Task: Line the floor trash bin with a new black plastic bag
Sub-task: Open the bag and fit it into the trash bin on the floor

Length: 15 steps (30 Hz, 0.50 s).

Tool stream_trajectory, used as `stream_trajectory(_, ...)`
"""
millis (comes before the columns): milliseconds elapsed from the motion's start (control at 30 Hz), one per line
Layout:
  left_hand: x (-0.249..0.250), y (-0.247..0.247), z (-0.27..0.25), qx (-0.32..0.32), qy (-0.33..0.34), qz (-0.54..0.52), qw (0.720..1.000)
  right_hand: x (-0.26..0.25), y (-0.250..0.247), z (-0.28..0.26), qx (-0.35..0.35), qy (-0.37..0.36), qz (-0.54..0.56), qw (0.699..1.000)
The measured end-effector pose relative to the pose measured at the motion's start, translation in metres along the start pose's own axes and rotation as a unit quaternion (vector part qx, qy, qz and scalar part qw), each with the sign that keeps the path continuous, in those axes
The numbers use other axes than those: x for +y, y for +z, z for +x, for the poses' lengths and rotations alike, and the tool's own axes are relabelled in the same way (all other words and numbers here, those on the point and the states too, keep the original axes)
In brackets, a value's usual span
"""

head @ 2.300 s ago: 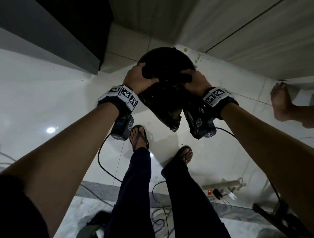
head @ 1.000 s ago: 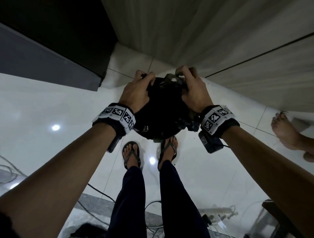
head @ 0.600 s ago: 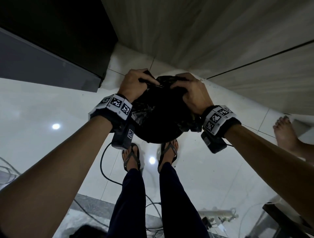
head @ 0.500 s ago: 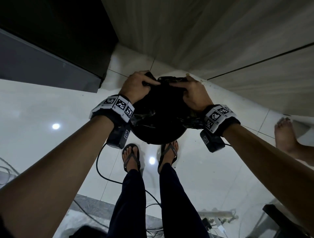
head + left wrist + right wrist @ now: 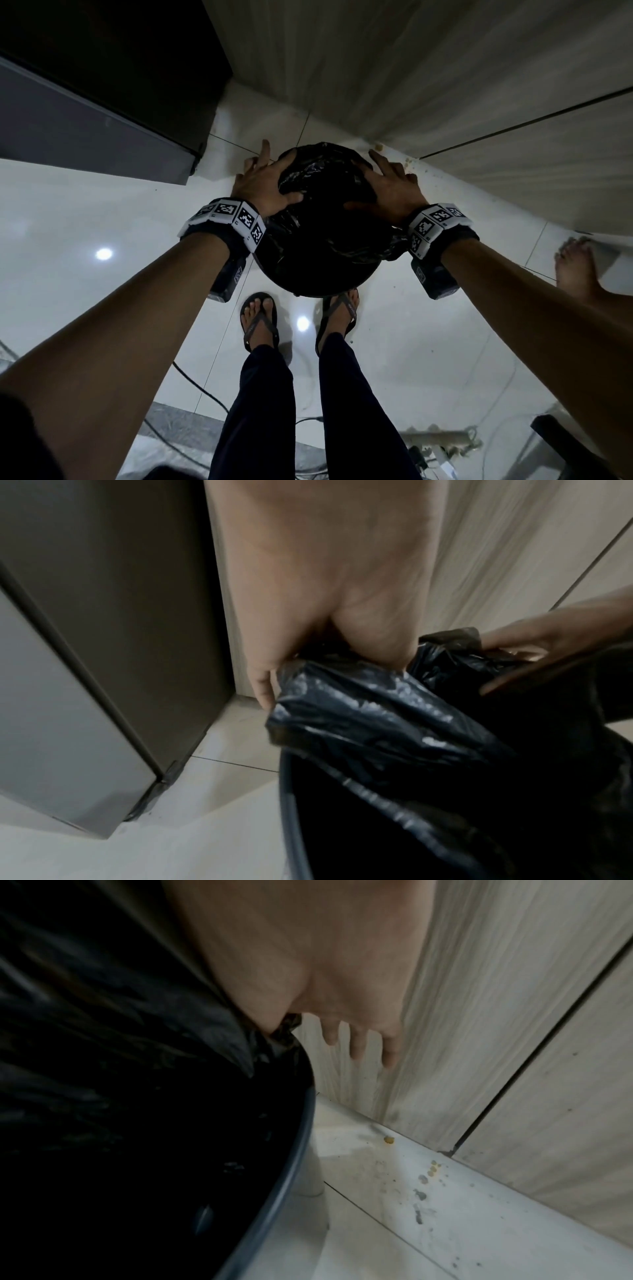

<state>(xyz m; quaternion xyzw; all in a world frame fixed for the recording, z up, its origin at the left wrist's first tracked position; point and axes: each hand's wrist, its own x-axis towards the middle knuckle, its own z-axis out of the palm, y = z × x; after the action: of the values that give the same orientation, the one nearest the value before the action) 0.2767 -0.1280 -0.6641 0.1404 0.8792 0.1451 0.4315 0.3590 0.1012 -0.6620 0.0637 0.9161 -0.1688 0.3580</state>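
Hands [image 5: 265, 185] uncurled, now apparently flat astride the bag [image 5: 325, 192].

Both arms reach forward and down. The left hand [image 5: 265, 183] and the right hand [image 5: 390, 186] have fingers spread and mostly straight; thumbs seem turned inward.

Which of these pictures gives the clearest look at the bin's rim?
The right wrist view: the bin's rim runs as a long clean curve beside the floor. The left wrist view shows a short stretch of rim under the black bag. In the head view the rim is dark and mostly hidden by hands.
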Motion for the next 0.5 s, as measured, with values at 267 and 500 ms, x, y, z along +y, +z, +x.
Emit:
stream_trajectory(267, 0.042, -0.019, -0.031, 0.239, 0.180, 0.009, 0.954, -0.033, -0.035, -0.028, 0.236, -0.034, 0.041, 0.970)
stream_trajectory(500, 0.046, -0.005, -0.021, 0.092, 0.209, 0.080, 0.970, -0.053, -0.019, -0.026, 0.156, 0.004, 0.159, 0.975)
